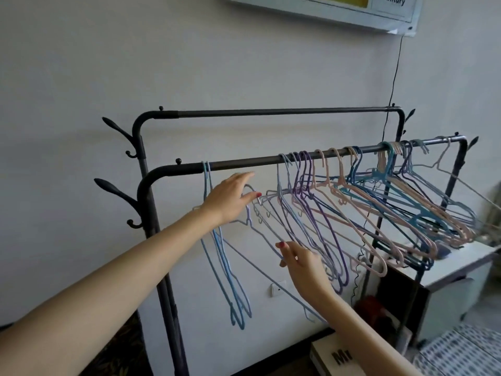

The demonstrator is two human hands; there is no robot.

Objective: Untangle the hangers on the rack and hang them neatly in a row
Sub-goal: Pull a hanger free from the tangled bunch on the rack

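Left hand: left hand (pixel 230 196) is up just under the front rail (pixel 244 163), thumb and fingers pinching the hook of a pale hanger (pixel 260 229).
Right hand: right hand (pixel 303 267), lower down, fingers curled on that hanger's slanting wire.
Hung: two blue hangers (pixel 225 253) at the rail's left end.
Bunch: tangled hangers (pixel 379 202) crowd the right.
Rack: dark rack (pixel 146 191) against the wall.

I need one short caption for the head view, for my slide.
Left hand and right hand hold a pale hanger below the front rail of a dark rack.
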